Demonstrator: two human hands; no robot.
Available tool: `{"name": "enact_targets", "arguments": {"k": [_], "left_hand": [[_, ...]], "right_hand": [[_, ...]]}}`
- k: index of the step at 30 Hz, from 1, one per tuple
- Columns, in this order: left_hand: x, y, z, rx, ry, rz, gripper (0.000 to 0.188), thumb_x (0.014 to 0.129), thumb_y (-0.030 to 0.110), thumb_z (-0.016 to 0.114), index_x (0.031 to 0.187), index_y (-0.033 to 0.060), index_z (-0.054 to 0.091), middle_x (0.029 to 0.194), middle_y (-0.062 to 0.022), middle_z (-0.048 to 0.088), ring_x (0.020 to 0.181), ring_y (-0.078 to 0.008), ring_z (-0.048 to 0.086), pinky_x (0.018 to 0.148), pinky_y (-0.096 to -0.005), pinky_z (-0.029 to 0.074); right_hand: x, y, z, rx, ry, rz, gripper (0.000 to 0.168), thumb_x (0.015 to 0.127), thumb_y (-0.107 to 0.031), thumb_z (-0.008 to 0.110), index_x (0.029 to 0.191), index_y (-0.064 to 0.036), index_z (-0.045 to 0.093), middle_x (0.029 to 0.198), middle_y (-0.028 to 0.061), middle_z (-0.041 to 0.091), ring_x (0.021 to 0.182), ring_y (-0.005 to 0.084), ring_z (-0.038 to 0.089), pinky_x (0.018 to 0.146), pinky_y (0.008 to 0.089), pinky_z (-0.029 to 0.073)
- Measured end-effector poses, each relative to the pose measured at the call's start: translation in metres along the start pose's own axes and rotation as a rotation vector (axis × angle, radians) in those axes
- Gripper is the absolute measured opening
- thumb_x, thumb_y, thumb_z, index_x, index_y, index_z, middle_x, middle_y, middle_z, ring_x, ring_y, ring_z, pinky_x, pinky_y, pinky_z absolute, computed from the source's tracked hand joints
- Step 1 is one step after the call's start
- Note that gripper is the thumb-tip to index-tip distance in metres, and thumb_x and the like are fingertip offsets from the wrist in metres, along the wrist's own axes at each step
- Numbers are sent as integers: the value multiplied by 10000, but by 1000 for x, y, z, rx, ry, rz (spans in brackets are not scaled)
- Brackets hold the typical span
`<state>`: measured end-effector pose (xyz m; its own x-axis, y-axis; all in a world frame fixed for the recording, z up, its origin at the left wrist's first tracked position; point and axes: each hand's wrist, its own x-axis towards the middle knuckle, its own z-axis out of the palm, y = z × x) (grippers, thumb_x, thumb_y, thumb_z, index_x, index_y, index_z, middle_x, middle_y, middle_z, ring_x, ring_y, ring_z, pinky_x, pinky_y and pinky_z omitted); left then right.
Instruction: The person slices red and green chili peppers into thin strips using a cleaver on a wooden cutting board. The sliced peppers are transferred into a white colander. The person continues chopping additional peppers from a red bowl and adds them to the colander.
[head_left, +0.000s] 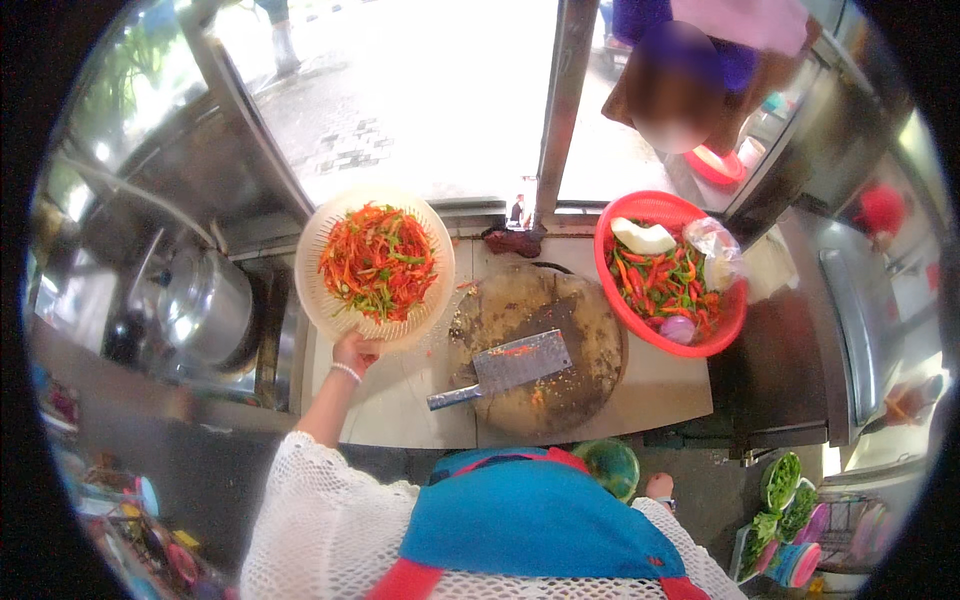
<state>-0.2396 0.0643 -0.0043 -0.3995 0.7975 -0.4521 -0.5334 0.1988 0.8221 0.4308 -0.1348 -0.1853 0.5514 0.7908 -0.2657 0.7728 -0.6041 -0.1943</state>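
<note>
My left hand (355, 355) grips the near rim of a cream plastic colander (313, 315). Shredded red, orange and green vegetables (384, 259) are heaped in it. To the right, a round wooden chopping board (592, 382) carries a cleaver (523, 362), its handle towards the lower left. Red shreds cling to the blade, and pale crumbs are scattered over the wood. My right hand (660, 486) hangs low beside my apron, below the counter; it is small in view and its fingers are unclear.
A red plastic basket (604, 289) at the right holds chilli peppers (664, 277), a white vegetable piece (643, 235), an onion (678, 330) and a clear bag (716, 246). Metal pot (206, 300) stands left. Green basin (611, 469) sits under the counter. A person (720, 67) is outside the window.
</note>
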Motion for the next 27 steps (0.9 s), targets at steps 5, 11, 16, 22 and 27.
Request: {"name": "enact_targets", "arguments": {"k": [5,11,16,22,27], "left_hand": [[47,34,-1,59,121,-187,191,753,96,434,920,4,423,688,-127,539,510,-232,551,400,-321,458],[4,8,19,120,117,162,224,778,96,418,987,14,423,673,-125,535,504,-244,564,377,-318,437],[34,58,16,-107,109,-152,167,777,128,415,925,53,431,658,-93,527,492,-213,543,409,-313,454],[42,10,-7,-222,-52,2,113,758,102,457,832,21,430,673,-81,511,530,-198,528,440,-289,473],[11,38,12,40,4,-14,60,773,105,467,796,57,439,645,-85,519,508,-206,536,433,-281,461]], "right_hand": [[2,5,-2,54,-53,-25,225,716,-173,538,668,36,609,761,246,590,723,379,576,659,434,463],[-9,11,0,-24,-89,-39,237,701,-216,553,669,7,629,726,227,597,688,369,584,638,420,475],[-4,28,5,-24,-50,-81,218,642,-237,610,629,-21,639,670,206,594,677,344,598,631,421,478],[-6,31,21,113,17,23,173,641,-150,590,727,-13,650,693,213,602,680,359,592,616,419,462],[-9,21,14,228,-157,26,186,668,-145,576,763,-2,647,739,212,610,683,346,598,629,407,464]]}}
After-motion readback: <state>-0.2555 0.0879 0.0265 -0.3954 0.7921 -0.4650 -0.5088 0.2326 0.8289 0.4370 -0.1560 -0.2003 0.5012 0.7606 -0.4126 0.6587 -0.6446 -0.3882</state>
